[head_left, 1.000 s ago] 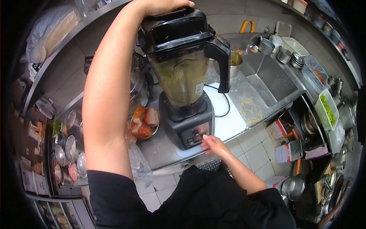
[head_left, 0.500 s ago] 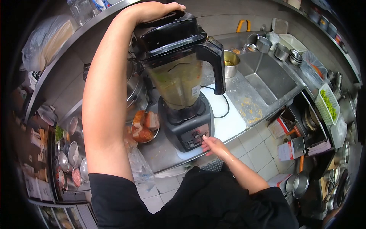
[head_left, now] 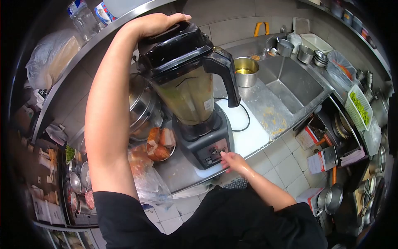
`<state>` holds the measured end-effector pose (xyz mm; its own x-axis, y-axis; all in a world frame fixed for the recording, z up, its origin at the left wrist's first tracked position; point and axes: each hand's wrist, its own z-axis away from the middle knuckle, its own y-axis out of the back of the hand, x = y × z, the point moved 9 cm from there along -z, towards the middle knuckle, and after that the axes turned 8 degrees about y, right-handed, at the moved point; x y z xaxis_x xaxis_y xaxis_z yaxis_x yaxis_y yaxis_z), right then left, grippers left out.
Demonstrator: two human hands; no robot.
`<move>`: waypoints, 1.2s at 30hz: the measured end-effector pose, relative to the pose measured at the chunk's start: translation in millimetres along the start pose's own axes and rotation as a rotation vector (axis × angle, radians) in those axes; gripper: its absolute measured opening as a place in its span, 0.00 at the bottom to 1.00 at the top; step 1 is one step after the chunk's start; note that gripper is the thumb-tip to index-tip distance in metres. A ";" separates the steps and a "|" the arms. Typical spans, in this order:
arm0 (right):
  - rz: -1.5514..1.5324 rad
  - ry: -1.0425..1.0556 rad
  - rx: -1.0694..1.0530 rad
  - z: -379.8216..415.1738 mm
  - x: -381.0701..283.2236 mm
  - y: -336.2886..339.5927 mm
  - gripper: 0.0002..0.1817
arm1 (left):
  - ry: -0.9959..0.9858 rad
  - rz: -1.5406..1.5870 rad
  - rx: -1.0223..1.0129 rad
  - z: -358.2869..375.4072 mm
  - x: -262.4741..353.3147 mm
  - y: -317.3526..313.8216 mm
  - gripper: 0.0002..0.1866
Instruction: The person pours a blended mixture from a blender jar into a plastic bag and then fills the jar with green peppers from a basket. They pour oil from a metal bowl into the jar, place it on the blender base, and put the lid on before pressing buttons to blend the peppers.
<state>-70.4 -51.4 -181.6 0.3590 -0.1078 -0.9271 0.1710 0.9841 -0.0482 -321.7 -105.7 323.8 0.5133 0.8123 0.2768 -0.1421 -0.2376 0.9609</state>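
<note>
Standing beneath the flattened left hand (head_left: 159, 25), the blender (head_left: 188, 97) has its knob (head_left: 222, 152) pinched by the right hand (head_left: 235, 162).

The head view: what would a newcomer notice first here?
The big black blender in the middle, murky green inside, with the left hand on its lid and the right hand at its controls. Next, reddish chunks just left of it, and bright greens at far right.
</note>
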 end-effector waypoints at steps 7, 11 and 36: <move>0.029 0.016 -0.029 -3.6 1.5 0.1 0.33 | 0.028 -0.112 -0.028 -2.4 7.0 2.6 0.40; 0.007 0.018 -0.029 -5.7 5.9 -0.1 0.33 | 0.068 -0.082 -0.047 -10.7 -0.4 -0.9 0.40; -0.023 -0.022 -0.039 -4.4 7.1 1.3 0.33 | 0.070 -0.086 -0.023 -1.0 3.1 -0.5 0.39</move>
<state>-71.7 -50.3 -189.9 0.3757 -0.1334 -0.9171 0.1436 0.9860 -0.0846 -320.9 -102.5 324.2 0.4641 0.8647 0.1923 -0.1196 -0.1539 0.9808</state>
